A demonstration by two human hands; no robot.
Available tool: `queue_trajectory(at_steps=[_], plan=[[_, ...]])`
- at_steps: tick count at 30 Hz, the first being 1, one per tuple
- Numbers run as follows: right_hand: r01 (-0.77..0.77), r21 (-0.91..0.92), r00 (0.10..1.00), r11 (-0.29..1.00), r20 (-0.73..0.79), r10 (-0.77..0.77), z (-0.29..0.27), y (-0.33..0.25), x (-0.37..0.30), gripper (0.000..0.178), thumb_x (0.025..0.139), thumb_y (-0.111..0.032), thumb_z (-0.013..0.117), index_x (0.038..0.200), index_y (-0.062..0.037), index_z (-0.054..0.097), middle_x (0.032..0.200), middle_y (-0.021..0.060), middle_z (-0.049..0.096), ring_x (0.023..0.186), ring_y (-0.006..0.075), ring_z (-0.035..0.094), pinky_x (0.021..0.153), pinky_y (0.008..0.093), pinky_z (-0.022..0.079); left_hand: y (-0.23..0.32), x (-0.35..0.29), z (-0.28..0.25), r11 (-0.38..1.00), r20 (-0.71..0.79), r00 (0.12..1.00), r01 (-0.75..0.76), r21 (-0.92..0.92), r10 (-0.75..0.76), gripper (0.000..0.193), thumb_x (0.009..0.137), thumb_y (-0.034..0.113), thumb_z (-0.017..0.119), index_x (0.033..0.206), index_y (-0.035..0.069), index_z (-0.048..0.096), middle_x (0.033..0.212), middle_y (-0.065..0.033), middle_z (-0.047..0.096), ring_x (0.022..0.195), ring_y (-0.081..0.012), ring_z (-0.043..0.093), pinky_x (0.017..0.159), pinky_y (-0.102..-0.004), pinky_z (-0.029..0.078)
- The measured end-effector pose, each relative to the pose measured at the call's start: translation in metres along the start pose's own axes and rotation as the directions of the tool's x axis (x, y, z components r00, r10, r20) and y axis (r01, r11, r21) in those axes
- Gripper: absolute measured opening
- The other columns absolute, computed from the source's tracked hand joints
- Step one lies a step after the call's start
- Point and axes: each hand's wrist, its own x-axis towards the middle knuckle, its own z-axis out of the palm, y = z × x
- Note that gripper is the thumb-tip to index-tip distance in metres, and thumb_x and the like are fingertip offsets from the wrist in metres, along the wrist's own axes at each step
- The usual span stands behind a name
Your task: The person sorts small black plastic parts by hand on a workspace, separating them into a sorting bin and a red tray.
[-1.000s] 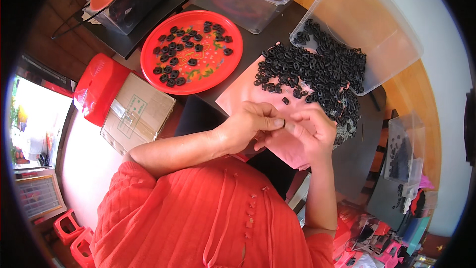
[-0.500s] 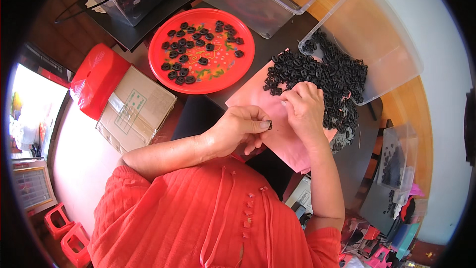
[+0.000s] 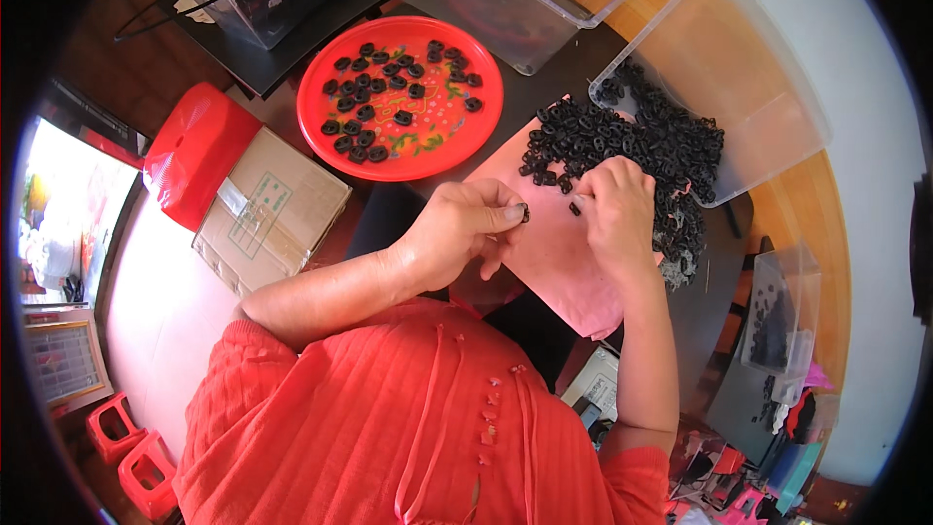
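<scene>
Between the thumb and forefinger of my left hand (image 3: 471,226) is a small black plastic piece (image 3: 526,213), mostly covered by the fingertips. My right hand (image 3: 619,212) is bent over the pink sheet (image 3: 549,258), its fingers closed. A second small black piece (image 3: 574,208) shows at the right thumb tip and seems pinched there. Beyond the right hand spreads a heap of black plastic pieces (image 3: 583,136), many of them oval with holes. On the red round tray (image 3: 321,141), printed with flowers, several paired or joined black pieces (image 3: 365,113) lie scattered.
A clear plastic bin (image 3: 748,87) lies tipped behind the heap, with pieces spilling from its mouth. Another clear bin (image 3: 496,15) stands at the back. Left of the dark table (image 3: 685,331) are a cardboard box (image 3: 272,209) and a red plastic stool (image 3: 194,151).
My right hand has shifted slightly right, and a black piece now shows at its thumb tip. The left hand has moved slightly up, still pinching its piece.
</scene>
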Motion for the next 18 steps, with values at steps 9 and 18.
queue_trajectory(at_steps=[9, 18], plan=[[0.017, -0.004, 0.999, 1.000, 0.030, -0.017, 0.014, 0.002, 0.001, 0.011, 0.072, -0.011, 0.072, 0.081, -0.0136, 0.065, 0.089, 0.0026, 0.057, 0.096, 0.0262, 0.053, 0.082, 0.0412, 0.037, -0.010, 0.006, 0.006, 0.999, -0.002, 0.999, 0.042, -0.014, -0.042, 0.010, 0.098, 0.011, 0.056, 0.094, 0.002, 0.057, 0.075, -0.0060, 0.060, 0.057, -0.0144, 0.059, 0.045, -0.0264, 0.047], [0.098, -0.163, 0.952, 0.982, 0.303, -0.045, 0.007, -0.004, 0.022, 0.012, 0.076, -0.010, 0.065, 0.088, -0.0091, 0.067, 0.089, 0.0050, 0.059, 0.095, 0.0254, 0.053, 0.082, 0.0397, 0.037, -0.009, 0.004, 0.004, 0.999, -0.026, 0.999, 0.044, -0.002, -0.044, 0.010, 0.097, 0.011, 0.056, 0.093, 0.001, 0.058, 0.073, -0.0060, 0.060, 0.056, -0.0141, 0.059, 0.044, -0.0258, 0.046]])
